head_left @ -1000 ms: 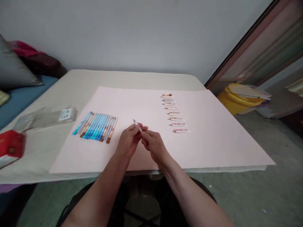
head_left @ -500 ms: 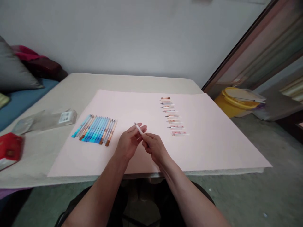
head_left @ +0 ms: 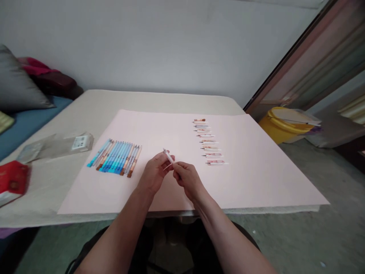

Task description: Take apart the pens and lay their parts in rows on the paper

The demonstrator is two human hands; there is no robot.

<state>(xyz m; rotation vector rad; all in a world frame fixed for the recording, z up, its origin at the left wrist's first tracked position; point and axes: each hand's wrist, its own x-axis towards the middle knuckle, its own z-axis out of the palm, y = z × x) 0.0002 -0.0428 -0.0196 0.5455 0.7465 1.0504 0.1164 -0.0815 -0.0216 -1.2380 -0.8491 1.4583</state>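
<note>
A slim white pen (head_left: 169,155) slants between my two hands above the pink sheet, its tip pointing away and to the left. My left hand (head_left: 155,171) curls around its front part, fingers closed on it. The rear end is pinched between the thumb and fingers of my right hand (head_left: 186,177). To the left lies a tight row of blue, grey and orange-brown pens (head_left: 116,156). Right of my hands, a column of pen parts (head_left: 212,155) with pale patterned barrels and thin refills runs away from me, a brown-ended piece (head_left: 199,120) at its far end.
The pink sheet (head_left: 256,179) covers most of the cloth-topped table (head_left: 159,99). On the left are a clear plastic wrapper (head_left: 57,146) with a white label and a red box (head_left: 13,177). A yellow bucket (head_left: 275,125) stands on the floor at right; a wall rises behind.
My left fingers have drawn in closer around the pen. The pen and both hands have shifted very slightly to the right; the view has moved a little too.
</note>
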